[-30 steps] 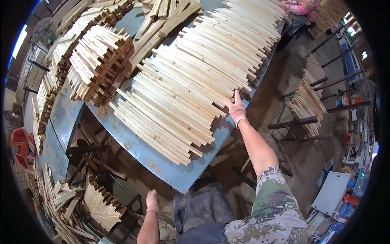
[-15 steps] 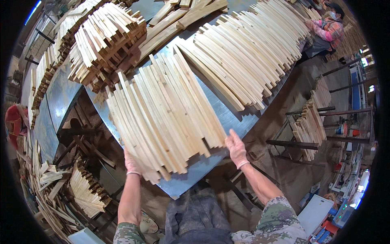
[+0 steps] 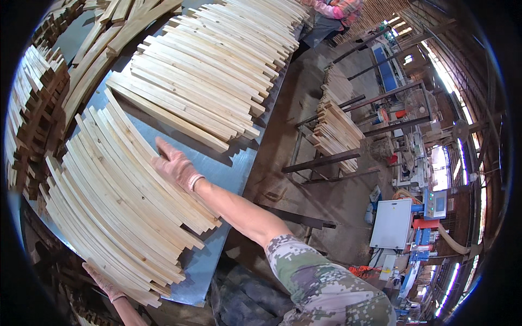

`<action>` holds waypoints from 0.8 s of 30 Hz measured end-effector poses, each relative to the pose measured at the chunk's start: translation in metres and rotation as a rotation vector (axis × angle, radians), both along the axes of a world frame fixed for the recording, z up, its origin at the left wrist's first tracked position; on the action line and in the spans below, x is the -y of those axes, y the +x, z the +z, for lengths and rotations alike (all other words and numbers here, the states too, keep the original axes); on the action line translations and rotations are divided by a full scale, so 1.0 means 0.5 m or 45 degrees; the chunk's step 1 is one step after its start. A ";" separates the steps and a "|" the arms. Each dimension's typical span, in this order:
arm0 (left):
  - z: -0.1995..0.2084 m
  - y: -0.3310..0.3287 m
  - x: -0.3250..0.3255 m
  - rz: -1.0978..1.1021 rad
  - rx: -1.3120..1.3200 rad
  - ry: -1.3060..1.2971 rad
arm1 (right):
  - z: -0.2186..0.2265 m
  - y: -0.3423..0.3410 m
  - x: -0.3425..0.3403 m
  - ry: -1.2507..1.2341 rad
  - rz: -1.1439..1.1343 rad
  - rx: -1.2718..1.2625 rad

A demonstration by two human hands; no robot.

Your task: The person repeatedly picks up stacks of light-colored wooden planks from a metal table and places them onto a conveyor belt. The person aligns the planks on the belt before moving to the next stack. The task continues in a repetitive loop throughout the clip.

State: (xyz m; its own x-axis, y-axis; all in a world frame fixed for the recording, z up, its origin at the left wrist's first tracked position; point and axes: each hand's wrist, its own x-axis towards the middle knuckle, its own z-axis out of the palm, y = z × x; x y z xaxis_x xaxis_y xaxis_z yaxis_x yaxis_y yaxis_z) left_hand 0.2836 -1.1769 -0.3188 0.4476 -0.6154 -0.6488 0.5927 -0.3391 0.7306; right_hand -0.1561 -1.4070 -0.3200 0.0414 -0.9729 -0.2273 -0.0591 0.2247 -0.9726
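Observation:
A row of long pale wooden strips (image 3: pixel 125 190) lies side by side on a blue-grey metal table (image 3: pixel 204 266), their near ends uneven. My right hand (image 3: pixel 176 167), in a thin pinkish glove, rests along the row's right side with fingers stretched out and thumb raised. At the left side, close to the near ends, my left hand (image 3: pixel 102 281) lies flat against the outermost strips, its fingers partly hidden. Neither hand is closed round a strip. Just beyond my right hand lies a second, longer row of strips (image 3: pixel 206 70), with a strip of bare table between the rows.
Stacked wood (image 3: pixel 41 114) and loose boards (image 3: pixel 117 41) lie at the far left. Another person (image 3: pixel 331 13) stands at the second row's far end. On the right are a metal rack (image 3: pixel 326 157) holding strips and a machine with a pale cabinet (image 3: pixel 390 224).
The view has swung right, so the rows appear further left. My right hand has moved from the row's near right corner to farther along its right side. My left hand stays at the left side.

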 end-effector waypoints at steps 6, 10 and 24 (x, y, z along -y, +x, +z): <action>-0.026 0.010 -0.094 -0.074 -0.151 -0.027 | 0.034 -0.002 -0.072 0.205 0.080 0.002; -0.001 -0.018 -0.217 -0.025 0.056 0.187 | 0.086 -0.010 -0.167 0.397 0.276 0.062; 0.124 -0.129 -0.502 -0.099 -0.440 0.108 | 0.157 -0.061 -0.381 1.008 0.444 0.299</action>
State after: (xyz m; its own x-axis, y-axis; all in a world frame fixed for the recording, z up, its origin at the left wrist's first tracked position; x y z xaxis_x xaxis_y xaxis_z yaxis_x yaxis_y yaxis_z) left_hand 0.2189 -0.9261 -0.2570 0.1472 -0.5764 -0.8038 0.7695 -0.4439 0.4592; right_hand -0.1866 -1.2167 -0.2417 0.4356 -0.4580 -0.7749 -0.0685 0.8415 -0.5359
